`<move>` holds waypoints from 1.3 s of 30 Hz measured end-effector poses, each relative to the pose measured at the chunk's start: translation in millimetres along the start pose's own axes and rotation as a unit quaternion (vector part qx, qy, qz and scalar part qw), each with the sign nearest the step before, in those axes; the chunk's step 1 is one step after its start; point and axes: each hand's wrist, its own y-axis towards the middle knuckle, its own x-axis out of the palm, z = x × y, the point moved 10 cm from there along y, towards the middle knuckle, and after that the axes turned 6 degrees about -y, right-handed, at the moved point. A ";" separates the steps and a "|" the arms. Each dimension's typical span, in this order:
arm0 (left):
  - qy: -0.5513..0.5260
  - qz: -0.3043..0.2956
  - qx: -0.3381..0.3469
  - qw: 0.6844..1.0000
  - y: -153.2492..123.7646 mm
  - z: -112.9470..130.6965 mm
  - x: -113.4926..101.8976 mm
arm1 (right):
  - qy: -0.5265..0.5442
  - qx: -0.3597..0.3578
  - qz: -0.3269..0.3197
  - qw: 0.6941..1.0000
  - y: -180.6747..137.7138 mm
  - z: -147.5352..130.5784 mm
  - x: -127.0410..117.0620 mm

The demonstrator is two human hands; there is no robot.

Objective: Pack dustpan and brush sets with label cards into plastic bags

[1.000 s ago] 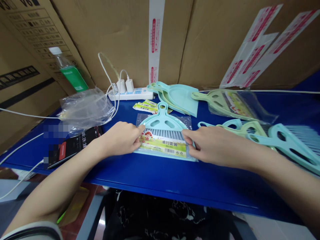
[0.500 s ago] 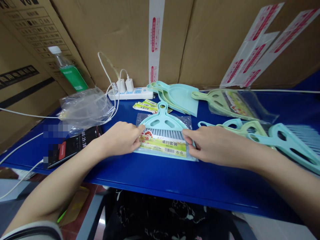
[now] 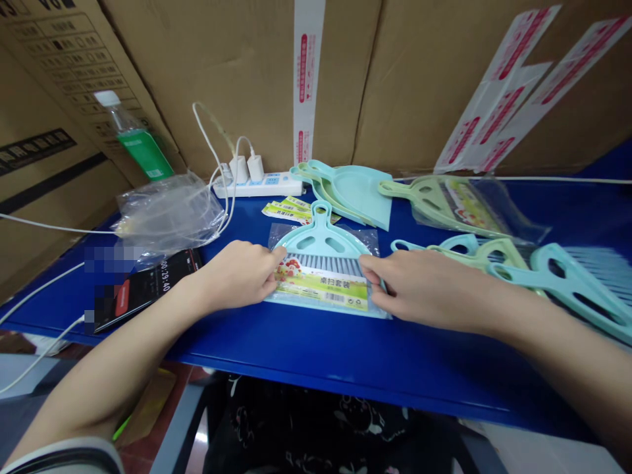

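Note:
A bagged brush and dustpan set [image 3: 323,263] lies on the blue table in front of me, its light-blue handle pointing away. Grey bristles and a green and yellow printed card [image 3: 330,288] show through the clear plastic. At the left edge of the bag my left hand [image 3: 247,273] is closed, thumb and fingers pinching the side. My right hand [image 3: 399,283] pinches the right edge the same way. Fingertips of both hands are partly hidden against the bag.
Behind lie stacked dustpans [image 3: 358,191] and loose cards [image 3: 289,209]. A bagged green set [image 3: 444,201] and several brushes [image 3: 557,276] are on the right. To the left are a phone [image 3: 148,289], plastic bags [image 3: 168,214], a bottle [image 3: 143,151] and a power strip [image 3: 266,185] with cables.

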 end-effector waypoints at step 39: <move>-0.001 -0.006 -0.002 1.000 -0.2 1.3 3.1 | -0.017 -0.014 0.024 0.999 -0.7 -3.0 -2.9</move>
